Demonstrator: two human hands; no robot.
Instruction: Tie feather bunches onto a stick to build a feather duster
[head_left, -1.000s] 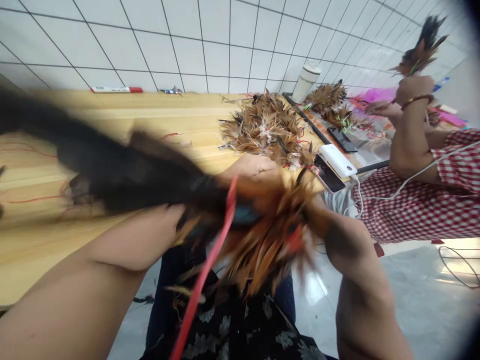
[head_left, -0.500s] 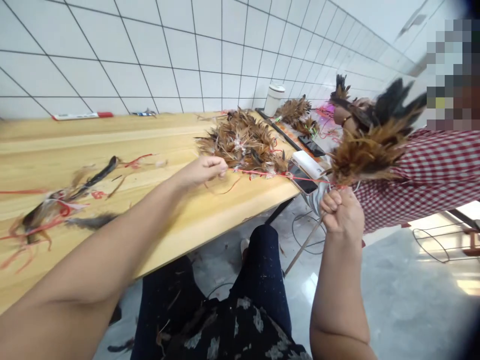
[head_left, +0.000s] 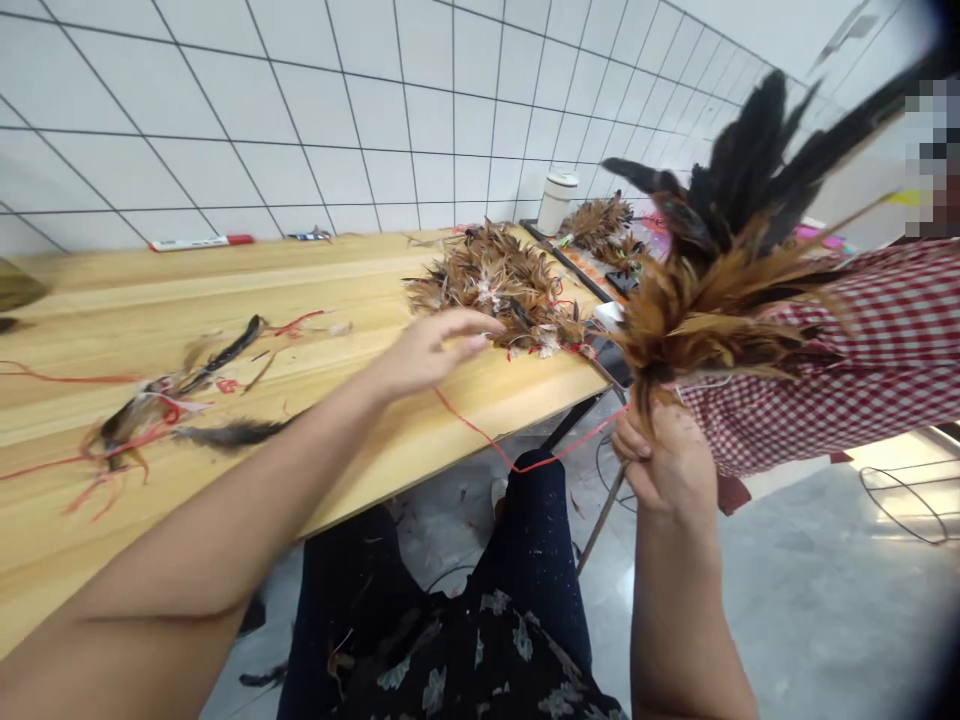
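My right hand (head_left: 667,455) is closed round the thin stick (head_left: 600,520) of a feather duster (head_left: 697,310), just below its feathers. These are brown with longer black ones on top, and the duster points up. A red string (head_left: 517,470) runs from the duster's base, sags over the table edge and rises towards my left hand (head_left: 450,345). Whether that hand still touches the string is hidden. Its index finger and thumb stretch out, apart, towards a pile of brown feather bunches (head_left: 499,270) with white and red ties.
Loose feathers and red string scraps (head_left: 157,410) lie on the left of the wooden table (head_left: 375,440). Markers (head_left: 202,243) lie by the tiled wall. A white cup (head_left: 556,205) stands beyond the pile. A person in a red checked garment (head_left: 892,350) sits close on the right.
The string was taut between both hands and now hangs slack. My left hand has opened from a fist and reached towards the pile. The duster appears higher and more upright.
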